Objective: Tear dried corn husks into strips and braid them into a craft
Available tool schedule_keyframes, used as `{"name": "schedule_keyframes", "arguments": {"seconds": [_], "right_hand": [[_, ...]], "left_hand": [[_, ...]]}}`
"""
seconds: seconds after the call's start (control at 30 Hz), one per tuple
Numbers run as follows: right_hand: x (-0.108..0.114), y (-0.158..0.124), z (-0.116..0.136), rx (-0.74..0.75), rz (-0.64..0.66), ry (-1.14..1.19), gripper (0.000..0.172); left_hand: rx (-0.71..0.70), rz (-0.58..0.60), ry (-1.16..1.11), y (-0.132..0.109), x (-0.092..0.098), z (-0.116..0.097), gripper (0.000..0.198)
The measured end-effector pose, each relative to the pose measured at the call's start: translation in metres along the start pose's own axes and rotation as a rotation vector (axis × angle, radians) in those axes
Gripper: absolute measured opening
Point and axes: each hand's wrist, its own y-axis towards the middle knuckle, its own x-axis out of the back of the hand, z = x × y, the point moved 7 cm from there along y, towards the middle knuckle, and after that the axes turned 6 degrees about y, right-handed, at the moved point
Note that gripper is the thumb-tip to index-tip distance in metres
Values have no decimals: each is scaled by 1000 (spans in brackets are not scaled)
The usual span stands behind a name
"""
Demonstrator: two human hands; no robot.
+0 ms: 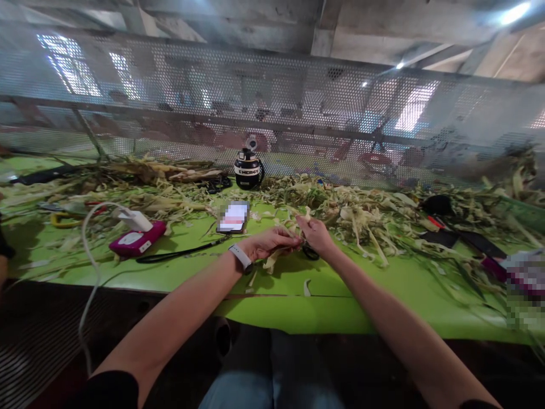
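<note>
My left hand (272, 243), with a pale watch band on its wrist, pinches a strip of pale dry corn husk (271, 262) above the green table. Close against its fingertips is my right hand (315, 233), curled shut, with a bit of pale husk poking out above the thumb. A black loop (310, 253), perhaps a scissors handle, shows just under the right hand; whether that hand grips it is unclear. Small husk scraps lie below the hands, one curled scrap (307, 288) near the table's front edge.
A phone (233, 217) lies left of the hands, with a black strap (179, 253). Behind stands a black ENERGY bottle (247, 170). Farther left, a magenta box (138, 238) carries a plugged charger and white cable. Husk heaps (353, 207) line the back before a perforated metal screen (272, 85).
</note>
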Motion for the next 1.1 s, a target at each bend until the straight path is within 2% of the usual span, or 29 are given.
{"name": "schedule_keyframes", "arguments": {"seconds": [0.13,0.2,0.4,0.5,0.6,0.8,1.0,1.1], "right_hand": [[14,-3,0,-123,-85,166,54],[16,-6,6,-133,-64,195,52],[-13,-14,9,-207,249,184,42],[-23,-16,9,-195,341,293,43],[-23,-15,8,-185,333,343,43],[-17,-11,10,-117,293,206,38],[-15,-10,20,20,325,38,32],[-18,-10,19,38,358,17,33]], "left_hand": [[-75,-151,-233,3,12,-6,4],[-130,-206,-289,3,18,-10,6],[-302,-256,-316,6,26,-17,10],[-277,-295,-306,7,29,-15,10],[-239,-295,-312,4,29,-16,7],[-144,-301,-312,0,31,-15,11],[-160,-361,-234,2,40,-13,17],[-159,-367,-193,3,42,-13,19]]}}
